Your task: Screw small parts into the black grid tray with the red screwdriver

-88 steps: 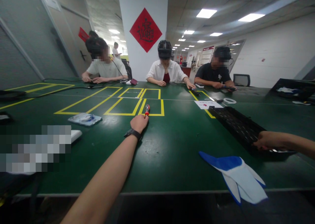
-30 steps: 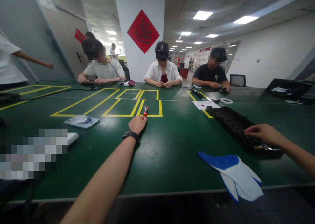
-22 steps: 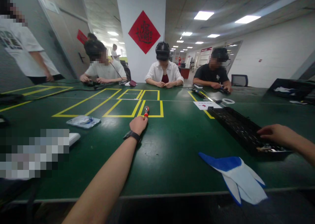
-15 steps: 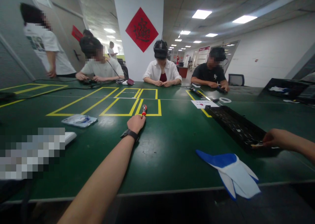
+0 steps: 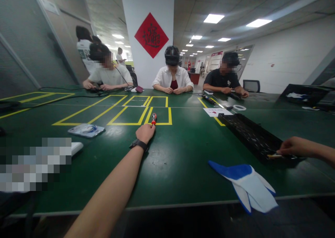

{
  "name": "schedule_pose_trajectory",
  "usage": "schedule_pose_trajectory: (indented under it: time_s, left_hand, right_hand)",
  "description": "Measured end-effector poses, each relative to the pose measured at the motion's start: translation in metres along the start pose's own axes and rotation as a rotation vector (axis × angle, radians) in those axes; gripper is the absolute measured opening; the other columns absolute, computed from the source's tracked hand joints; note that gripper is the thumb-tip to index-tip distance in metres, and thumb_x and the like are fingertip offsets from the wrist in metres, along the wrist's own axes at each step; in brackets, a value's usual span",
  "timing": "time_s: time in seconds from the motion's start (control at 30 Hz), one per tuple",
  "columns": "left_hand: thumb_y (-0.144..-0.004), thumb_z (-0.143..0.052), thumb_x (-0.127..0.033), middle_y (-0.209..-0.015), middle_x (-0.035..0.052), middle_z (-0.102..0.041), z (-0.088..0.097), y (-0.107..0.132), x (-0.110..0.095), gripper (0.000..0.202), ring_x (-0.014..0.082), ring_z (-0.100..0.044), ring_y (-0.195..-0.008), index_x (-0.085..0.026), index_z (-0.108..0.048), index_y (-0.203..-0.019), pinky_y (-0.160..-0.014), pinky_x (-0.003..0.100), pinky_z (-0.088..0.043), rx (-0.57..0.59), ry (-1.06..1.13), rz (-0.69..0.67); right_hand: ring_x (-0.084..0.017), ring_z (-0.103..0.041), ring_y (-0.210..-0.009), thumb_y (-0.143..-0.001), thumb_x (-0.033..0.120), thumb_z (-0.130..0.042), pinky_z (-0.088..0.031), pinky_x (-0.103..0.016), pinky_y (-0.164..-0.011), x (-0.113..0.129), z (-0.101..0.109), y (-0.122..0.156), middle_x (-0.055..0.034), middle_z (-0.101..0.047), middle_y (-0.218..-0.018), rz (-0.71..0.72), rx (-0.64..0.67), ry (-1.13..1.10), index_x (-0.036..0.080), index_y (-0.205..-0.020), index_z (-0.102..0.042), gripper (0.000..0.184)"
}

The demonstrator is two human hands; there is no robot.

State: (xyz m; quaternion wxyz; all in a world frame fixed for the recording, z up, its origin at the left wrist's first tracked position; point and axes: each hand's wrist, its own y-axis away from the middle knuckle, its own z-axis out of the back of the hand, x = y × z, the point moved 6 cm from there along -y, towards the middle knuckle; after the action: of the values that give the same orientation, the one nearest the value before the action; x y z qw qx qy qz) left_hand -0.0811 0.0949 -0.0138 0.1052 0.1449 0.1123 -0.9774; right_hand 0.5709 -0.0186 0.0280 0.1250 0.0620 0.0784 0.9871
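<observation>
My left hand [image 5: 145,133], with a dark band at its wrist, is closed on a screwdriver [image 5: 154,119] at the middle of the table. The red and dark handle points away from me, and the rest of the tool is hidden by my fingers. At the right, my right hand [image 5: 290,146] is closed at the near end of a long black tray [image 5: 251,135]. Its fingers pinch a small pale-yellow stick-like piece [image 5: 274,156], low over the tray. Small bits lie inside the tray, too small to name.
Blue-and-white gloves [image 5: 251,182] overhang the table's front edge. Yellow tape outlines [image 5: 138,123] mark the green table [image 5: 180,175]. A clear packet [image 5: 87,130] lies left, a printed sheet [image 5: 214,112] and a tape roll [image 5: 239,107] right. Several people sit opposite.
My left hand stays on the screwdriver. My right hand has shifted slightly left at the tray's end, still holding the pale piece. A person at the back left has moved to the right.
</observation>
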Motion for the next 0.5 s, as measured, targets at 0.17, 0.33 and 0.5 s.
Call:
schedule_pose_trajectory:
  time_s: [0.17,0.33,0.5]
  left_hand:
    - [-0.083,-0.033,-0.048,-0.092,0.0102,-0.069,0.000,0.001,-0.001,0.045,0.0238,-0.062,-0.087,-0.022,-0.070,-0.087,-0.065,0.028,-0.043,-0.005,-0.017,-0.005]
    - [-0.083,-0.032,-0.049,-0.092,0.0104,-0.069,-0.002,0.000,0.000,0.046,0.0241,-0.062,-0.086,-0.022,-0.069,-0.089,-0.064,0.027,-0.043,-0.002,-0.025,-0.001]
    - [-0.083,-0.033,-0.048,-0.092,0.0105,-0.069,-0.003,-0.002,0.000,0.045,0.0237,-0.062,-0.086,-0.022,-0.069,-0.088,-0.065,0.028,-0.043,0.017,-0.024,0.006]
  right_hand:
    - [-0.016,-0.054,-0.056,-0.067,0.043,-0.061,-0.035,-0.030,-0.054,-0.013,-0.018,-0.011,-0.0127,-0.065,-0.070,-0.113,0.389,-0.089,0.018,-0.069,-0.072,0.027]
    - [-0.019,-0.057,-0.062,-0.064,0.028,-0.061,-0.036,-0.030,-0.059,0.009,-0.015,-0.013,-0.0106,-0.067,-0.070,-0.027,0.373,0.030,0.017,-0.066,-0.073,0.017]
    - [-0.023,-0.061,-0.072,-0.065,0.025,-0.058,-0.040,-0.032,-0.065,0.028,-0.004,-0.007,-0.0103,-0.069,-0.074,0.015,0.291,0.140,0.015,-0.068,-0.072,0.017]
